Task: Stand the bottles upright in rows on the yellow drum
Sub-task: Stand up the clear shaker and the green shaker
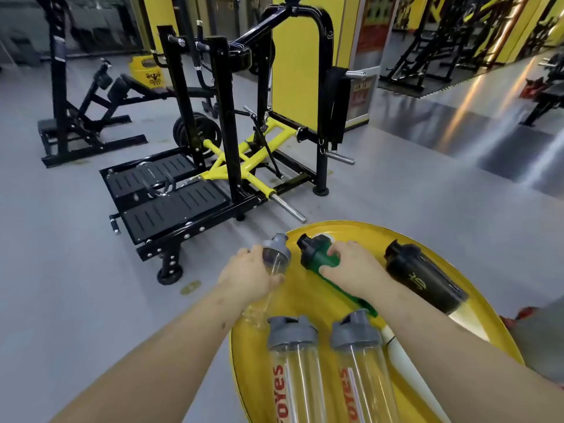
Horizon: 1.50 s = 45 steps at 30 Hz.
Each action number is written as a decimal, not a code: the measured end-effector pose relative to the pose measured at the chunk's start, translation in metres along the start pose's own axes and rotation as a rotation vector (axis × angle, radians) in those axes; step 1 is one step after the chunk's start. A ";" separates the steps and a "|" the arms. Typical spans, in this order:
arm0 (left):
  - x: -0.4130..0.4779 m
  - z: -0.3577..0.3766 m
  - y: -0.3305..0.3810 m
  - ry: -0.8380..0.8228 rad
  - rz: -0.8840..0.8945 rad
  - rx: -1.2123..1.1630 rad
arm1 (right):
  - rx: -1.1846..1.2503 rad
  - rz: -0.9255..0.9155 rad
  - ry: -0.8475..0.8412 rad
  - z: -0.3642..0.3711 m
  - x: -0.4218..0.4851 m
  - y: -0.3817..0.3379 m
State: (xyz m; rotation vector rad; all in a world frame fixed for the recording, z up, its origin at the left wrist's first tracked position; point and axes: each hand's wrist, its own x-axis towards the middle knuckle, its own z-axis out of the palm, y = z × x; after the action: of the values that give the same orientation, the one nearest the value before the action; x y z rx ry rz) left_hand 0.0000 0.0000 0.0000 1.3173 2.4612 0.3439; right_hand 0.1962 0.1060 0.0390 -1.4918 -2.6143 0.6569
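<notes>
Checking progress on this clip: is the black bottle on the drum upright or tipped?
Upright, apparently: the black bottle stands on the yellow drum with its cap up, untouched by either hand; wide-angle distortion makes it lean.

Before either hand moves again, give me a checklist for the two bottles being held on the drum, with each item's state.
1. Left hand gripping the clear bottle: ok.
2. Right hand gripping the green bottle: ok.
3. Both lids closed: cannot tell.
4. Clear bottle's base inside the yellow drum's rim: cannot tell; it sits close to the left edge.
5. Gap between green bottle and black bottle: ok, apart.
6. Near row of two grey-lidded bottles upright: ok.
</notes>
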 end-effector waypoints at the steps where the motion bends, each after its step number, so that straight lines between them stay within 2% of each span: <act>1: 0.002 0.001 0.000 -0.006 -0.020 -0.001 | -0.009 0.005 0.001 0.002 0.001 0.000; 10: 0.010 0.009 0.003 0.015 -0.093 -0.033 | -0.086 0.042 0.067 0.014 0.012 0.008; 17: 0.005 0.007 0.008 0.059 -0.081 -0.075 | -0.170 0.066 0.085 0.019 0.018 0.013; 31: 0.012 -0.006 0.014 0.165 0.002 -0.350 | -0.256 0.116 0.003 0.032 0.030 0.024; 45: 0.019 -0.006 0.028 0.186 0.074 -0.453 | -0.216 0.134 -0.049 0.027 0.037 0.032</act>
State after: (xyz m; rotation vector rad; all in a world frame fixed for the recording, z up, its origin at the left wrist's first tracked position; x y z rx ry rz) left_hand 0.0090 0.0307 0.0125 1.2205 2.2854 1.0160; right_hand 0.1959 0.1417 -0.0040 -1.7438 -2.7140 0.4369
